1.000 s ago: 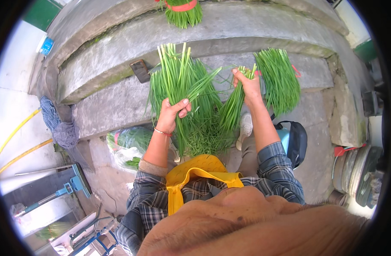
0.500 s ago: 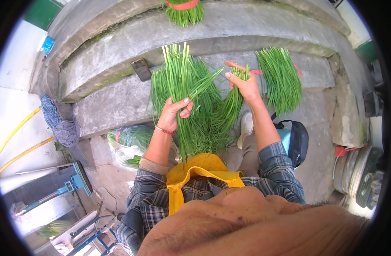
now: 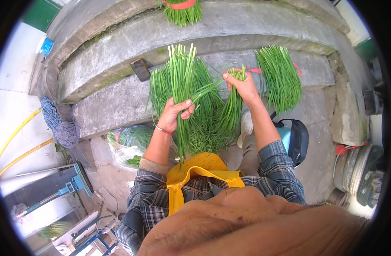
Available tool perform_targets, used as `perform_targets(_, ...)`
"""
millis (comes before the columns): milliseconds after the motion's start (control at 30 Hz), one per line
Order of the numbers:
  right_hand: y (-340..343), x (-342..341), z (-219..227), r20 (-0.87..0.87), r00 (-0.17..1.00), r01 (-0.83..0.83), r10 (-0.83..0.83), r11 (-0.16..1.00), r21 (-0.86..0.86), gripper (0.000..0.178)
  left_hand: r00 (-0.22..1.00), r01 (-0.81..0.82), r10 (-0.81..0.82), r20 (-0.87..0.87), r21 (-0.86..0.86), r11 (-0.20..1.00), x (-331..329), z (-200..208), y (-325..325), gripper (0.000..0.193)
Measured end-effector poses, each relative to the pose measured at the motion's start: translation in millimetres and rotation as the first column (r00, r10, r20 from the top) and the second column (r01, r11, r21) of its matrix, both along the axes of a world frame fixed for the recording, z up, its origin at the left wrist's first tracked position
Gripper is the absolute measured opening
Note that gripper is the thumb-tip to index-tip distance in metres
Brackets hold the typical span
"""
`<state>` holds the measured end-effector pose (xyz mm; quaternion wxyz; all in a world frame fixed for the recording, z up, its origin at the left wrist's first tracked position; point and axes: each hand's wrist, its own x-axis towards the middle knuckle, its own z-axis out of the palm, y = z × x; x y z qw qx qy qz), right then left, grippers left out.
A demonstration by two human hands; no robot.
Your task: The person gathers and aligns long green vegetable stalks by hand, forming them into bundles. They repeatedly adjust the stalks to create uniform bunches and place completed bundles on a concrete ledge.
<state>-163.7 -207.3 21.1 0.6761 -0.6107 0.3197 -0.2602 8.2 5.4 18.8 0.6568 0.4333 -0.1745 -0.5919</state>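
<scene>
My left hand [image 3: 175,114] is closed around a bunch of long green garlic chives [image 3: 182,79], their pale cut ends pointing away from me. A few strands slant out of that bunch toward the right. My right hand [image 3: 243,85] grips a smaller bunch of chives [image 3: 232,106], its leaves hanging down, and its thumb and finger pinch the tips of the slanting strands. Behind my left hand, a loose pile of chives [image 3: 161,87] lies on the stone step. Short green scraps [image 3: 206,140] are heaped below, between my feet.
A chive bundle [image 3: 278,79] lies on a pink strip at right; another, red-banded bundle [image 3: 182,15] sits on the upper step. Also around are a phone [image 3: 140,69], a plastic bag of greens [image 3: 131,145], a black and blue bag [image 3: 294,141] and a blue squeegee mop [image 3: 78,181].
My right hand has closed its spread thumb and finger onto the slanting strands, which now stretch taut between my hands. The bunch in my left hand has shifted slightly right.
</scene>
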Motion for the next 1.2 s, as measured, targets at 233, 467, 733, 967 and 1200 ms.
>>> perform_targets(233, -2, 1, 1, 0.269, 0.908, 0.165, -0.321, 0.865, 0.473, 0.016, 0.989, -0.089, 0.083, -0.120, -0.045, 0.995, 0, -2, -1, 0.015)
perform_targets(467, 20, 12, 10, 0.093, 0.993, 0.035, -0.074, 0.928, 0.370, 0.042, 0.968, -0.137, 0.121, -0.219, -0.059, 0.989, 0, -8, -1, 0.013)
perform_targets(733, 1, 2, 0, 0.140, 0.987, 0.038, -0.084, 0.952, 0.304, 0.033, 0.974, -0.084, 0.061, -0.218, -0.100, 0.991, 4, -6, 3, 0.013)
perform_targets(967, 21, 11, 9, 0.224, 0.974, -0.087, -0.023, 0.878, 0.471, 0.043, 0.975, -0.103, 0.088, -0.206, -0.063, 0.993, -2, -8, -4, 0.014)
perform_targets(1200, 3, 3, 8, 0.325, 0.919, 0.071, -0.223, 0.904, 0.421, 0.027, 0.997, -0.063, 0.061, 0.041, 0.055, 0.996, -7, -4, -8, 0.021)
